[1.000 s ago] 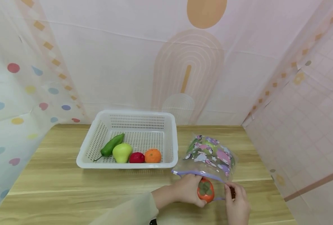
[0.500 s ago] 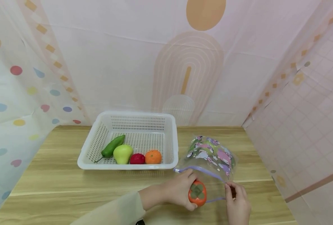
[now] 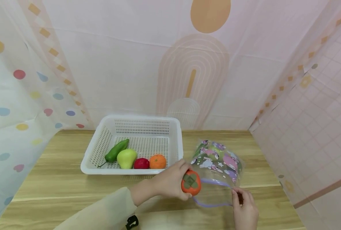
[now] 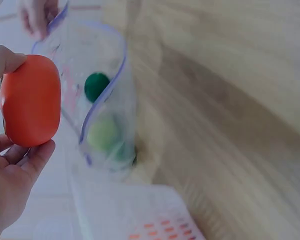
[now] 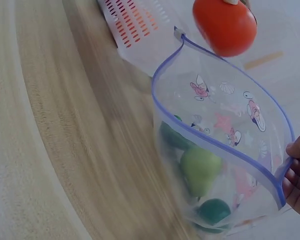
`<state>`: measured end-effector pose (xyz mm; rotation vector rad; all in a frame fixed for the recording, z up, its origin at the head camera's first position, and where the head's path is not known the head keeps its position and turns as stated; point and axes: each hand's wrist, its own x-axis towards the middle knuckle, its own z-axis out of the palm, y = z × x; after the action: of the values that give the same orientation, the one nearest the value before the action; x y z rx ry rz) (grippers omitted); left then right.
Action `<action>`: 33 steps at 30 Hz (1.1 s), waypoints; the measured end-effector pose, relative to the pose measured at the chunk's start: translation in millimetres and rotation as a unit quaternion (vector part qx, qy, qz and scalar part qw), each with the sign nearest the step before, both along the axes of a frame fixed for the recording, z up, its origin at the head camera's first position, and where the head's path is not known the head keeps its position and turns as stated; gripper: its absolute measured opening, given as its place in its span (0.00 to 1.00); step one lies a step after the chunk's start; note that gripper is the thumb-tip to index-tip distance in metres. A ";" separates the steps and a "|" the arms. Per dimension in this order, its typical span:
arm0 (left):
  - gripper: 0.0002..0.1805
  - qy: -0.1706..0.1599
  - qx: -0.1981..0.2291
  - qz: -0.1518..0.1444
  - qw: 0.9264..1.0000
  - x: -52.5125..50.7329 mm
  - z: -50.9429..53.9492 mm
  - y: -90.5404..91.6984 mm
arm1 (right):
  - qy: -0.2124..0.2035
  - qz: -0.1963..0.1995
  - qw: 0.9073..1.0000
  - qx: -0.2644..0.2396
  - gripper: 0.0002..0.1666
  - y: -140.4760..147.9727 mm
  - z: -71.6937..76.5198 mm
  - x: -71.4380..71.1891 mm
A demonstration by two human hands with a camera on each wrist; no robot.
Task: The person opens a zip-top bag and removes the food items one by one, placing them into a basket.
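My left hand (image 3: 171, 180) grips an orange-red persimmon (image 3: 191, 183), its green calyx facing the head camera. The fruit is in the air, just left of the mouth of a clear zip bag (image 3: 216, 164) with a purple rim and cartoon prints. My right hand (image 3: 245, 207) pinches the right corner of that rim between thumb and fingers. In the right wrist view the bag's mouth gapes. Inside lie a light green pear (image 5: 200, 170), a dark green round thing (image 5: 213, 211) and another dark green thing (image 5: 175, 134), blurred through the plastic.
A white perforated basket (image 3: 130, 171) stands left of the bag. Along its front lie a green pepper (image 3: 117, 150), a yellow-green pear (image 3: 126, 158), a red fruit (image 3: 141, 163) and an orange (image 3: 158, 161). Printed cloth (image 3: 124, 70) hangs behind the wooden table (image 3: 58, 191).
My left hand has drawn the persimmon leftward from the bag's mouth, first slightly down, then up toward the basket. The rim now shows more fully. My right hand has stayed at the bag's corner.
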<state>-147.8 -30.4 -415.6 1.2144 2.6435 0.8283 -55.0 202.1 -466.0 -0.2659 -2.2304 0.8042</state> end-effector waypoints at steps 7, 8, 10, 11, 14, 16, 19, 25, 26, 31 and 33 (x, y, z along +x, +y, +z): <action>0.36 0.012 0.024 0.044 0.999 -22.6 15.9 -15.8 | 0.002 -0.008 1.000 0.005 0.07 1.3 -0.9 -0.6; 0.36 0.016 0.027 0.051 0.998 -26.5 17.2 -18.6 | 0.003 -0.008 1.000 0.006 0.07 1.3 -0.9 -0.6; 0.36 0.023 0.025 0.068 0.997 -34.0 19.4 -24.4 | 0.004 -0.008 1.000 0.006 0.07 1.3 -1.1 -0.6; 0.36 0.026 0.026 0.078 0.996 -37.6 20.4 -27.3 | 0.004 -0.008 1.000 0.005 0.07 1.3 -1.3 -0.6; 0.37 0.031 0.018 0.108 0.993 -48.6 21.6 -36.2 | 0.007 -0.006 1.000 0.000 0.07 1.2 -1.9 -0.6; 0.38 0.032 0.014 0.126 0.991 -56.3 21.9 -42.2 | 0.010 -0.005 1.000 -0.001 0.07 1.3 -2.0 -0.8; 0.39 0.029 0.002 0.146 0.989 -68.5 20.1 -51.8 | 0.013 -0.004 1.000 0.001 0.08 1.7 -2.6 -1.3; 0.42 0.025 -0.034 0.168 0.985 -88.2 16.5 -69.6 | -0.015 -0.005 1.000 0.006 0.07 2.0 -2.1 -0.5; 0.42 0.020 -0.039 0.172 0.984 -90.4 16.2 -71.9 | -0.018 -0.004 1.000 0.007 0.07 2.0 -2.0 -0.4; 0.43 0.003 -0.065 0.182 0.981 -99.4 13.3 -80.7 | -0.022 -0.003 1.000 0.008 0.07 2.4 -2.1 -0.9; 0.43 -0.002 -0.078 0.182 0.980 -102.1 11.0 -83.5 | -0.018 -0.005 1.000 0.007 0.07 2.7 -2.3 -1.4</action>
<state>-249.9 -113.9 -404.5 0.7029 2.9084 0.6464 -56.5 204.8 -468.3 -0.2876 -2.2663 0.7850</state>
